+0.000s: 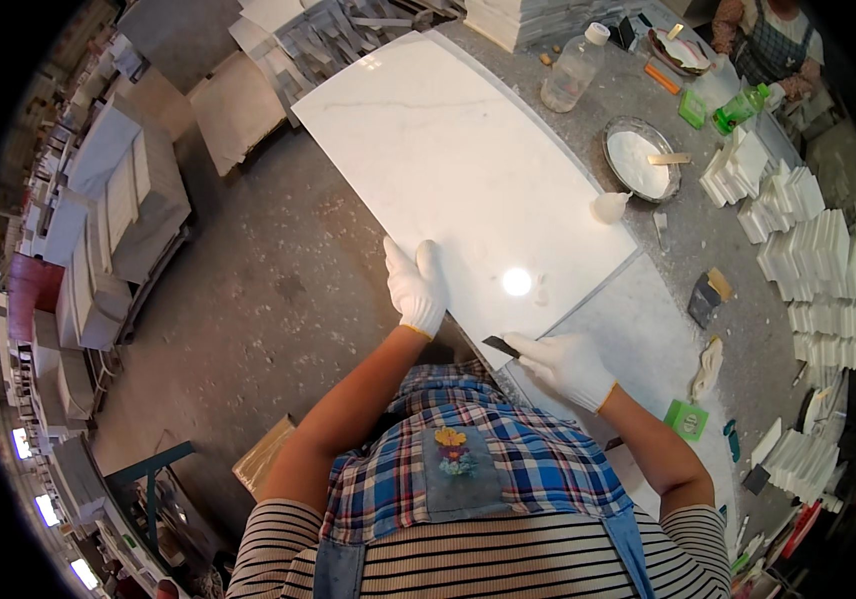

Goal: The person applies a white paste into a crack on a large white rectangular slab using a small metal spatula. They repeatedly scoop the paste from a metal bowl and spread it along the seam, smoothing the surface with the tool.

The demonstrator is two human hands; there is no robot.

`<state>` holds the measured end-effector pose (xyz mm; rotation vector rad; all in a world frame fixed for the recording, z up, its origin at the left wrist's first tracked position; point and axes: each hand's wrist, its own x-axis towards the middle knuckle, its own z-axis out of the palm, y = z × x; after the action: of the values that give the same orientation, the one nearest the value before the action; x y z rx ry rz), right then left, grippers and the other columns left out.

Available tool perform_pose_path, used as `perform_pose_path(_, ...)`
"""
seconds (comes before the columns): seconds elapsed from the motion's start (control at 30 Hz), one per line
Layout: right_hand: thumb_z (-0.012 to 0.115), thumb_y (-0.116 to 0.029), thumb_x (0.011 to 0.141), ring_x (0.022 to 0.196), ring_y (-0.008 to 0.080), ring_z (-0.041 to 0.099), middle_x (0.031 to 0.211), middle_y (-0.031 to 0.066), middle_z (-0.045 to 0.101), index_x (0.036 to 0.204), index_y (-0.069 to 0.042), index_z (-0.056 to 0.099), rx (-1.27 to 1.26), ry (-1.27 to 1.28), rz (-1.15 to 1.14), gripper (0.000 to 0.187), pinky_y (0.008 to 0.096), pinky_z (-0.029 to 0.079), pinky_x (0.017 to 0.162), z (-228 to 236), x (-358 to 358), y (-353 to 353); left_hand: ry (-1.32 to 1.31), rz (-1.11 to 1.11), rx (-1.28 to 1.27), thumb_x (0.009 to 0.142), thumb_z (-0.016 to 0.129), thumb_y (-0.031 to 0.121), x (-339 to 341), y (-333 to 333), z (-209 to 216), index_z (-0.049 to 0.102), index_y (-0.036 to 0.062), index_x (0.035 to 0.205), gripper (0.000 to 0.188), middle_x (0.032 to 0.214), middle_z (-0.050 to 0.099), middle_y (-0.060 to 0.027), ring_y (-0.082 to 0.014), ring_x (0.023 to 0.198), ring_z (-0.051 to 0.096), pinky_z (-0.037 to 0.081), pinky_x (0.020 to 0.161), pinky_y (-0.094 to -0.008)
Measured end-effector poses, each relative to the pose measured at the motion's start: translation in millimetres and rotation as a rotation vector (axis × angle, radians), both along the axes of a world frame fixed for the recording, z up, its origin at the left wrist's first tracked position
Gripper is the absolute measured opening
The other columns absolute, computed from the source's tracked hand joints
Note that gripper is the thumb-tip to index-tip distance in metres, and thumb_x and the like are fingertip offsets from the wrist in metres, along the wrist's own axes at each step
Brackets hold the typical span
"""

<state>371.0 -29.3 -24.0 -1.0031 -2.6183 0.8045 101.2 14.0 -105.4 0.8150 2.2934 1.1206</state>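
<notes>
A large white stone slab [448, 150] with faint grey veining lies in front of me. My left hand [415, 290], in a white knit glove, grips its near left edge, thumb on top and fingers along the side. At the near corner my gloved right hand [568, 365] is closed on a small dark flat scraper [501, 346], whose blade points left over the slab's edge. Small pale bits [541, 291] lie on the slab beside a bright light reflection. A white rounded lump with a pointed tip [609, 208] rests at the right edge.
On the grey worktable are a bowl of white paste [638, 165] with a stick, a clear bottle [576, 70], a green bottle [741, 108], a dark block [705, 301] and a green box [686, 420]. White tile stacks [813, 255] line the right. Another person [773, 45] is at the far right.
</notes>
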Motion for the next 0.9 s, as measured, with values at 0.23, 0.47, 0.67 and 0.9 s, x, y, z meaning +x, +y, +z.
perform_pose_path(0.23,0.072,-0.024,0.095,0.066,0.0287,0.069,0.078,0.0072,0.07,0.14,-0.025,0.067,0.043,-0.114,0.003,0.046,0.04,0.055,0.06,-1.4,-15.5,-12.6,-0.007,-0.002,-0.048,0.1,0.064,0.046,0.4,2.4,7.5,0.034,-0.0005,0.162,0.083,0.151,0.056,-0.0263,-0.0449,0.127,0.064,0.052,0.105,-0.0482)
perform_pose_path(0.47,0.061,-0.031,0.104,0.086,0.0322,0.075,0.099,0.0134,0.076,0.148,-0.024,0.064,-0.188,-0.088,-0.054,0.045,0.041,0.059,0.075,1.9,7.8,-16.9,0.013,-0.008,-0.073,0.1,0.065,0.046,0.4,0.1,11.0,0.034,-0.0003,0.163,0.083,0.152,0.056,-0.0272,-0.0457,0.128,0.063,0.051,0.106,-0.0477)
perform_pose_path(0.67,0.064,-0.029,0.105,0.115,0.0359,0.072,0.129,0.0203,0.074,0.152,-0.013,0.061,-0.371,0.268,-0.564,0.05,0.0399,0.055,0.099,-15.0,36.2,8.8,-0.002,-0.006,-0.044,0.101,0.065,0.043,-0.4,-0.7,9.5,0.032,-0.0017,0.163,0.083,0.153,0.055,-0.0288,-0.0461,0.129,0.062,0.051,0.107,-0.0474)
perform_pose_path(0.9,0.063,-0.031,0.105,0.082,0.0412,0.071,0.091,0.0218,0.073,0.151,-0.016,0.061,-0.104,0.024,-0.632,0.048,0.0499,0.055,0.075,-20.7,17.4,14.4,-0.006,-0.026,0.002,0.102,0.065,0.042,-1.2,-0.2,5.4,0.031,-0.0051,0.162,0.084,0.152,0.055,-0.031,-0.0469,0.13,0.062,0.05,0.108,-0.0471)
